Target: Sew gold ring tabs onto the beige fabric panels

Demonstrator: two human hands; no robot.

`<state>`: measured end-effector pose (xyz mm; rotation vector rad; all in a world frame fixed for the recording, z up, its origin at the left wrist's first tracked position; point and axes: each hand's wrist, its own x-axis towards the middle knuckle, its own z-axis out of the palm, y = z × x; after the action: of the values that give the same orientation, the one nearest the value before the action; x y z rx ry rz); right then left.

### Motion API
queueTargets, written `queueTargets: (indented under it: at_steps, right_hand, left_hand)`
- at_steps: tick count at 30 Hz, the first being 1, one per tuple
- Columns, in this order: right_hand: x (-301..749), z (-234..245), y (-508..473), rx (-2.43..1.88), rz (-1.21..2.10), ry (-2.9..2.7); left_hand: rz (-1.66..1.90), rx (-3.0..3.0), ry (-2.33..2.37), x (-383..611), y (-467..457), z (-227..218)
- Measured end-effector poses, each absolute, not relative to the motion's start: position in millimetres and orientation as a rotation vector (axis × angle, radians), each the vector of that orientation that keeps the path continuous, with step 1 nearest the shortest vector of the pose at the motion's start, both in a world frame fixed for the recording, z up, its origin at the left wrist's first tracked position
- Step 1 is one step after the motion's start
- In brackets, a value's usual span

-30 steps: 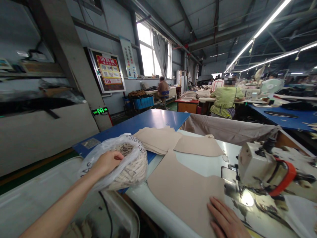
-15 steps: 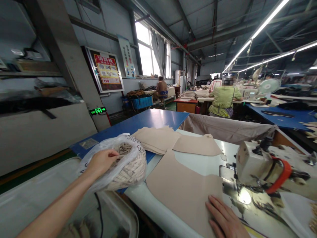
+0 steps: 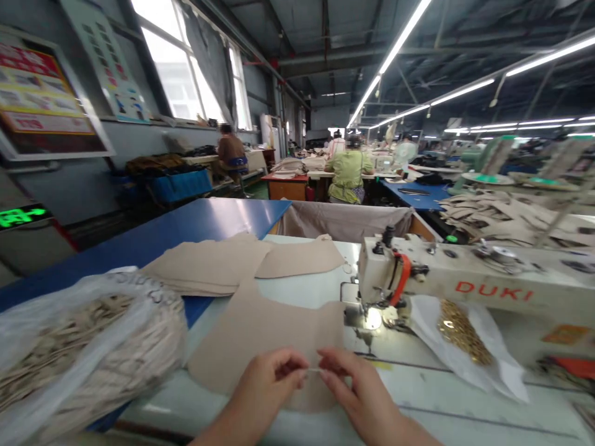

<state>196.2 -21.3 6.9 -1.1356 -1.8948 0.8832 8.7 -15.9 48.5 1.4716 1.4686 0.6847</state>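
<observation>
My left hand (image 3: 277, 376) and my right hand (image 3: 346, 379) meet low in the middle of the view, fingers pinched. Between their fingertips runs a short, thin pale fabric strip (image 3: 315, 370). Beneath them a large beige fabric panel (image 3: 260, 334) lies flat on the pale sewing table. Just right of the panel is the lit needle area of a white sewing machine (image 3: 379, 272). A clear plastic bag (image 3: 153, 347) at the left is full of beige fabric strips (image 3: 69, 337).
Stacked beige panels (image 3: 199, 266) and one smaller panel (image 3: 300, 257) lie farther back. White paper (image 3: 421, 316) under the machine arm holds small gold metal pieces (image 3: 465, 334). A blue table (image 3: 204, 217) adjoins at left. A person in a green top (image 3: 348, 170) sits beyond.
My left hand has left the bag and come to the middle with a strip. My right hand has lifted off the panel to meet it. The view has turned right.
</observation>
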Motion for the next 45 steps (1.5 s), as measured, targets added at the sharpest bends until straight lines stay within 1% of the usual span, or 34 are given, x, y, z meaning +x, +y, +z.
queueTargets:
  at_steps: [4, 6, 8, 12, 15, 18, 21, 22, 26, 35, 45]
  right_hand:
    - [207, 9, -20, -1.155, 1.191, -1.45]
    - [216, 7, -21, -1.161, 1.185, -1.326]
    - [224, 6, -23, -1.206, 1.075, -1.352]
    - [240, 11, -27, -1.262, 0.839, -1.593]
    - [268, 17, -24, -1.315, 0.675, -1.731]
    - [315, 22, -16, -1.437, 0.427, -1.792]
    - [366, 25, -2, -1.778, 0.073, -1.92]
    - [379, 25, 3, -1.84, 0.037, -1.932]
    - [402, 23, 21, -1.951, -0.008, -2.052]
    - [390, 23, 43, -2.084, -0.069, -2.412]
    - [388, 28, 45, -2.084, -0.124, -2.507]
  left_hand:
    - [0.708, 1.442, 1.28, 49, -1, 39]
    - [0.68, 1.435, 1.228, 60, 7, 38]
    - [0.598, 1.478, 1.183, 68, 13, 38]
    - [0.462, 1.646, 1.123, 81, 21, 37]
    - [0.53, 1.774, 1.211, 79, 37, 39]
    - [0.668, 1.794, 1.396, 69, 61, 39]
    - [0.731, 1.738, 1.508, 60, 80, 33]
    - [0.731, 1.736, 1.533, 59, 83, 30]
    - [0.73, 1.812, 1.632, 60, 84, 17]
    - [0.679, 1.879, 1.662, 59, 81, 12]
    - [0.732, 1.924, 1.624, 60, 79, 12]
